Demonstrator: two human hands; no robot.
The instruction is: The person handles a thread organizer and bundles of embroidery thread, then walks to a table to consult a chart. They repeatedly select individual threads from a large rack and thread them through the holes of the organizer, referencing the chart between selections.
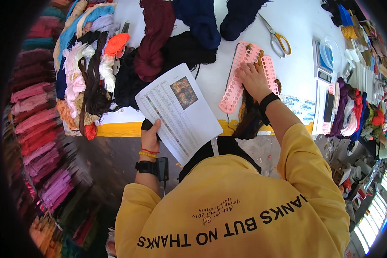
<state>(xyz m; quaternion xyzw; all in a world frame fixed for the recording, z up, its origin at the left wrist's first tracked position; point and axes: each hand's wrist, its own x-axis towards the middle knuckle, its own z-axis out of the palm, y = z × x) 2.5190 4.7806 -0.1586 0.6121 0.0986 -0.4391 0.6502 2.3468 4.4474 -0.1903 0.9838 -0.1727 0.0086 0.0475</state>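
Note:
My left hand (149,138) is closed on a printed sheet (202,118) with a chart and a small picture; a dark skein or cloth bit shows beside its fingers. On the white table, my right hand (253,80) lies with fingers stretched across a pink perforated thread holder (231,92). A second pink holder strip (268,69) sits just right of that hand. Brown-gold thread (259,56) shows at the holes beyond the fingertips. Below the wrist, dark brown thread strands (248,122) hang over the yellow table edge.
Scissors with a yellow handle (284,43) lie at the far right, near a digital scale (324,64). Maroon (152,47) and navy skeins (202,23) lie at the back. A heap of mixed yarn (88,69) covers the left end; coloured skeins (43,129) line the left side.

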